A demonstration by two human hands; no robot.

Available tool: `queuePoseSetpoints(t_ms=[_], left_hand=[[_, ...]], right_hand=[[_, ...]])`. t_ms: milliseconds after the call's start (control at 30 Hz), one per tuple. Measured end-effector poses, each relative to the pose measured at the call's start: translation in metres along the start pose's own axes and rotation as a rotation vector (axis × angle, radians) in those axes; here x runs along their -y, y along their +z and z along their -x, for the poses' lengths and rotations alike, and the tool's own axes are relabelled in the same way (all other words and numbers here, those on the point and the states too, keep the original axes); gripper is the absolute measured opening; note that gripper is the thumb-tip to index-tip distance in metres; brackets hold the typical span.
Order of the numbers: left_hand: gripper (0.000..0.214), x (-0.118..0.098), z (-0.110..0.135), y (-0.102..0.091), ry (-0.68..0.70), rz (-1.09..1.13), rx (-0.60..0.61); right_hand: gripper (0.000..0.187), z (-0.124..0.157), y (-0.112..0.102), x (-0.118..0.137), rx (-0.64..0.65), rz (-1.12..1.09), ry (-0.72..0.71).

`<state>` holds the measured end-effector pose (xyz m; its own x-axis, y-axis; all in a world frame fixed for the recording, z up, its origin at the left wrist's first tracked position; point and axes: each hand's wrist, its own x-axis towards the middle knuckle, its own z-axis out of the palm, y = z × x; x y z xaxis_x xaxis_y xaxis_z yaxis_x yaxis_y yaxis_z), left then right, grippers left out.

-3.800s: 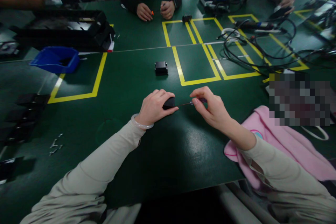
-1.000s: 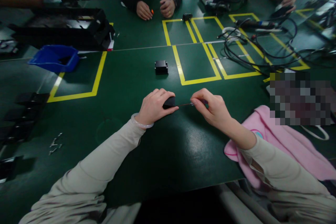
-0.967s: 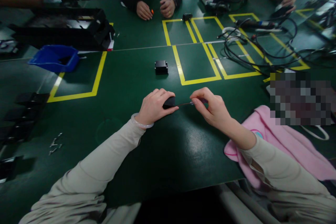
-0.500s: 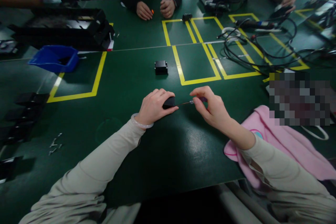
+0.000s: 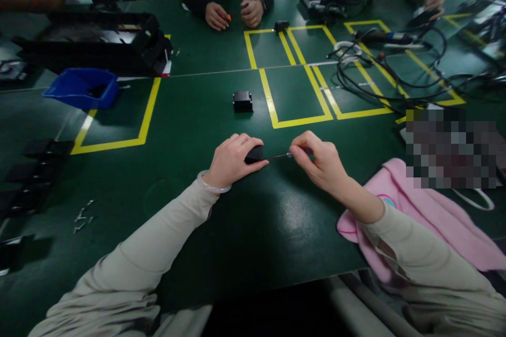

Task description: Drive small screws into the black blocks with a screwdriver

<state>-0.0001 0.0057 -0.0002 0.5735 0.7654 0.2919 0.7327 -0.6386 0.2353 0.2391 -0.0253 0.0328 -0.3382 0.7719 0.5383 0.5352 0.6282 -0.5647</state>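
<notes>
My left hand (image 5: 236, 158) is closed around a small black block-like part (image 5: 255, 154) on the green table. In my right hand (image 5: 318, 160) is a screwdriver (image 5: 280, 156), its handle mostly covered by the fingers. The thin shaft lies level and points left, with its tip at the right side of the black part. Whether the tip sits in a screw cannot be made out. Beyond my left hand stands another black part (image 5: 242, 101), box-shaped with small tabs at its sides.
Loose screws (image 5: 82, 217) lie at the left, near several dark parts (image 5: 35, 174). A blue bin (image 5: 83, 87) stands before black trays (image 5: 98, 45). Cables (image 5: 356, 81) coil at the right, above a pink cloth (image 5: 419, 221). Across the table a person's hands (image 5: 253, 12) rest.
My right thumb and fingers have closed together on the screwdriver handle, where they were spread apart before. My left hand and the black part have stayed in place.
</notes>
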Motion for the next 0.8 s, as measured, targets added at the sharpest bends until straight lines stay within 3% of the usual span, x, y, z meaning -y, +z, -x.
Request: queuePoseSetpoints(t_ms=[300, 467, 633, 800], left_hand=[[0.044, 0.0000, -0.0001, -0.0005, 0.001, 0.009, 0.002], [0.044, -0.0002, -0.0005, -0.0005, 0.001, 0.012, 0.001], [0.044, -0.0006, -0.0008, -0.0010, -0.007, 0.009, 0.011], [0.045, -0.0004, -0.0002, -0.0006, -0.008, 0.002, 0.009]], right_hand=[[0.005, 0.0005, 0.0019, -0.0003, -0.032, -0.031, 0.005], [0.014, 0.0002, 0.0004, 0.0001, -0.011, -0.008, -0.004], [0.005, 0.0002, 0.0004, 0.0012, -0.029, -0.013, -0.011], [0.013, 0.0009, 0.0002, 0.0001, 0.002, -0.004, -0.021]])
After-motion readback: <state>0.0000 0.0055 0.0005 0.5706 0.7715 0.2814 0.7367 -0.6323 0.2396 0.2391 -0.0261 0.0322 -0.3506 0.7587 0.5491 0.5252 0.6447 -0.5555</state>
